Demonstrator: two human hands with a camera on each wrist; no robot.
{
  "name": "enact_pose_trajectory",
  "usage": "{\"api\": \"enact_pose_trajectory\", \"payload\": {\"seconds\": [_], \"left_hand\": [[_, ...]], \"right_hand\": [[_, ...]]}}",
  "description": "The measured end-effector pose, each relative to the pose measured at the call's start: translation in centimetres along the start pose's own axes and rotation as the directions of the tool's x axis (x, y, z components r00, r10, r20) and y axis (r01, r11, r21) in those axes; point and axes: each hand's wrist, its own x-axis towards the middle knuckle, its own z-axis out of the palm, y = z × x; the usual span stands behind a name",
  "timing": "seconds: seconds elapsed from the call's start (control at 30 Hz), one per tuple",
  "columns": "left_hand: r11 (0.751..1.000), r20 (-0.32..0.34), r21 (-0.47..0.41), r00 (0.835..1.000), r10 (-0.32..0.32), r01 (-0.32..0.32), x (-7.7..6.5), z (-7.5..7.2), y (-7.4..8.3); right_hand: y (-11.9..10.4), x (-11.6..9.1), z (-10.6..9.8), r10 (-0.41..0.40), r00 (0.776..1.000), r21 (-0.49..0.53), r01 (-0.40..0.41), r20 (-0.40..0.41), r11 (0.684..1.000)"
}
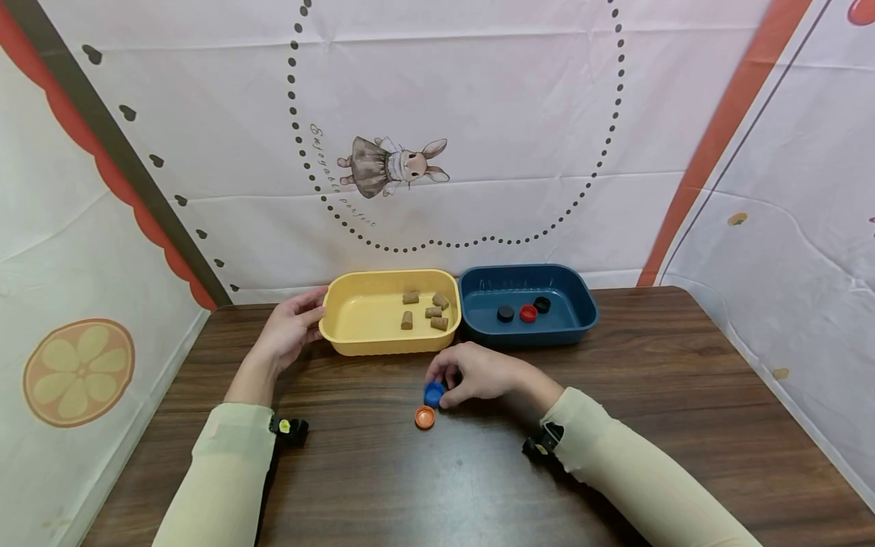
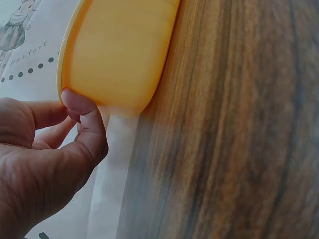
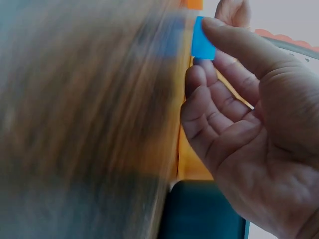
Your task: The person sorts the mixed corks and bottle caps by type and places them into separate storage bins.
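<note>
My left hand [image 1: 291, 325] grips the left end of a yellow tray [image 1: 355, 348], thumb at the rim and fingers behind it, as the left wrist view shows. Between thumb and fingertips, my right hand [image 1: 481, 371] pinches a blue bottle cap [image 1: 434, 393]; the right wrist view shows this blue cap [image 3: 203, 40] edge-on. On the table just in front of it lies an orange bottle cap [image 1: 424, 417]. Several corks [image 1: 407, 320] lie in the right half of the yellow tray.
Right beside the yellow tray stands a dark blue tray [image 1: 529, 334] with a black cap [image 1: 505, 313], a red cap [image 1: 529, 313] and a dark cap [image 1: 542, 305] in it. Both trays are near the back edge of the wooden table [image 1: 369, 486], before a printed cloth [image 1: 478, 99].
</note>
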Motion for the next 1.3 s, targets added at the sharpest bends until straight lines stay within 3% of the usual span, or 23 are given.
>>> {"api": "enact_pose_trajectory", "payload": {"seconds": [0.37, 0.8, 1.3], "left_hand": [[1.000, 0.001, -0.005, 1.000, -0.008, 0.008, 0.3, -0.2, -0.1], [1.000, 0.003, -0.009, 1.000, 0.000, 0.000, 0.5, -0.3, -0.4], [1.000, 0.008, -0.015, 1.000, -0.001, 0.001, 0.4, -0.2, -0.2]], "right_hand": [[-0.6, -0.4, -0.7, 0.000, 1.000, 0.025, 0.000, -0.006, 1.000], [-1.6, -1.1, -1.5, -0.040, 0.998, -0.016, 0.039, -0.038, 0.999], [-2.0, -2.5, -2.8, -0.003, 0.995, -0.002, 0.003, -0.095, 1.000]]}}
